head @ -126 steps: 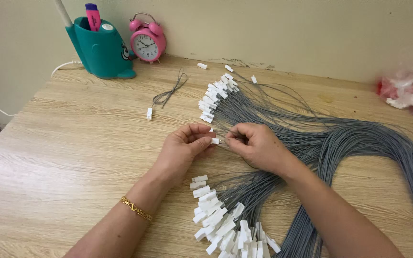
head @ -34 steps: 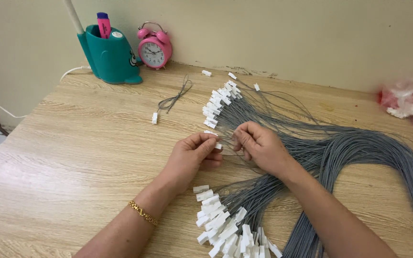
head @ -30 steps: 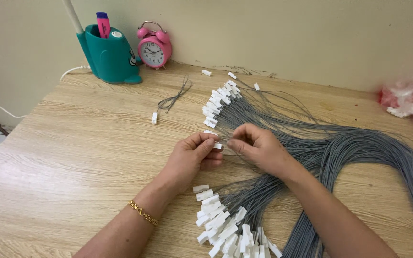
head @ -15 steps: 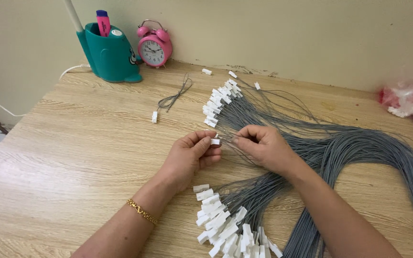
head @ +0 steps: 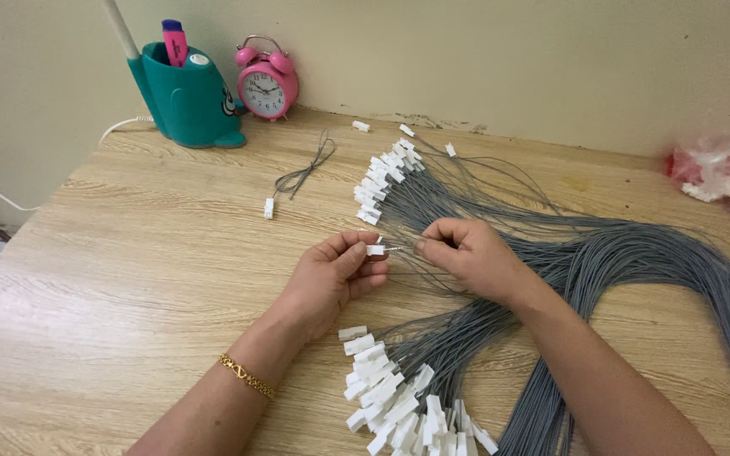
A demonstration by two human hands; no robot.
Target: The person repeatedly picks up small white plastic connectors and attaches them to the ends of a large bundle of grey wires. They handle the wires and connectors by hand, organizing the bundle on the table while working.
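My left hand [head: 331, 274] pinches a small white plastic connector [head: 375, 250] between thumb and fingers at the middle of the wooden table [head: 128, 279]. My right hand [head: 466, 253] grips thin grey wires [head: 403, 249] just right of the connector, their ends at its opening. A big bundle of grey wires [head: 635, 270] sweeps in from the right. One fan of white-tipped wires [head: 386, 181] lies behind my hands, another [head: 399, 405] in front of them.
A teal pen holder [head: 183, 97] with a pink marker and a pink alarm clock [head: 268, 84] stand against the back wall. A separate short wire with one connector [head: 297, 181] lies at left. Loose white connectors [head: 361, 127] sit by the wall. Crumpled red and white plastic [head: 720, 173] lies at far right.
The camera has shifted a little. My hands stay together on the same connector and wires, with only small finger movements.
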